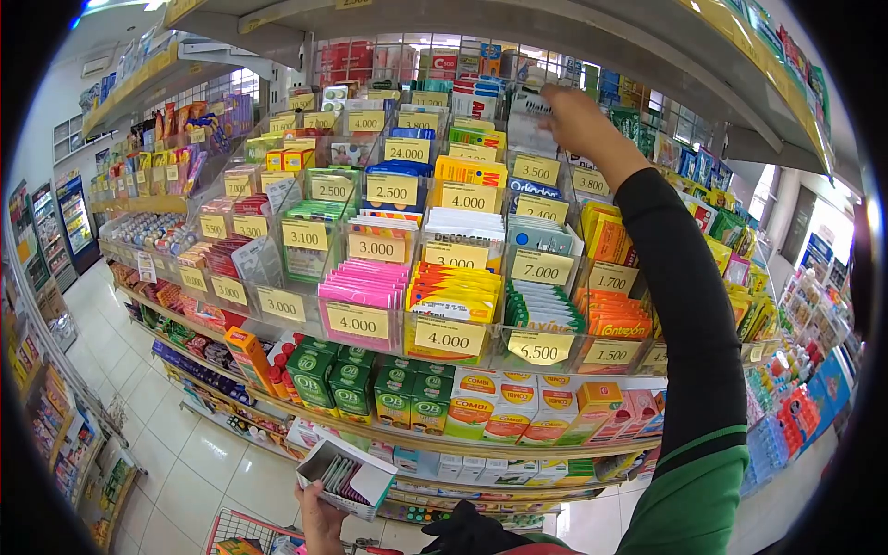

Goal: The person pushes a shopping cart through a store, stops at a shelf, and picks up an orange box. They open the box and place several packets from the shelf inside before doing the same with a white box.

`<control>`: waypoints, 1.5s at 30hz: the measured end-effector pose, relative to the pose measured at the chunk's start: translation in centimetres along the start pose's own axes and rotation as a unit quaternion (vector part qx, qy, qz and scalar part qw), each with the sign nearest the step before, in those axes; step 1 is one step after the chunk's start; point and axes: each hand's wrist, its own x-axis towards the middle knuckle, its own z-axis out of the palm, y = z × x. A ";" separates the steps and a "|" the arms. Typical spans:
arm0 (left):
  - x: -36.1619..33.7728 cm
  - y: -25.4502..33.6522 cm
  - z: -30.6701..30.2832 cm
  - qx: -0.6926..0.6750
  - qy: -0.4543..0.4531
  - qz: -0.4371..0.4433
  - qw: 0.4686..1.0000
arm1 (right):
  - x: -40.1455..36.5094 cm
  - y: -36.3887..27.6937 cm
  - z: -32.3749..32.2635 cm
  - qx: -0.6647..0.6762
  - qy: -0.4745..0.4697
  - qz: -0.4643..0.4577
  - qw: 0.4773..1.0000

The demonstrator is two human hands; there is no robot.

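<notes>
My left hand point(321, 520), low in the view, grips an open white carton box point(372, 481). Several thin foil packets point(340, 479) stand in a row inside it. My right arm, in a black and green sleeve, stretches up to the back of the tiered display. There my right hand point(578, 125) has its fingers closed at a white packet point(530, 111) with dark lettering, partly blurred. The packet is in or just above a clear compartment, behind the 3.500 price tag point(535, 168). My fingertips are partly hidden by the hand.
Clear plastic bins hold pink packets point(363, 287), yellow packets point(453, 294) and orange packets point(613, 314). Green boxes point(393, 393) line the shelf below. An overhead shelf point(518, 28) hangs above my arm. A red-rimmed basket point(242, 529) is at lower left, over the tiled floor point(176, 453).
</notes>
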 end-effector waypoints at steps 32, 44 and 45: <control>0.8 -0.3 -0.5 -0.004 0.004 -0.014 1.000 | -1.8 1.8 -4.3 -0.037 -0.260 0.199 0.944; 1.6 -0.4 -0.9 0.003 -0.001 -0.006 1.000 | -0.7 1.8 -5.7 -0.058 0.131 0.168 0.975; 1.5 -0.3 -0.8 0.005 0.003 0.000 1.000 | 0.0 2.2 -6.3 0.104 0.106 0.239 0.960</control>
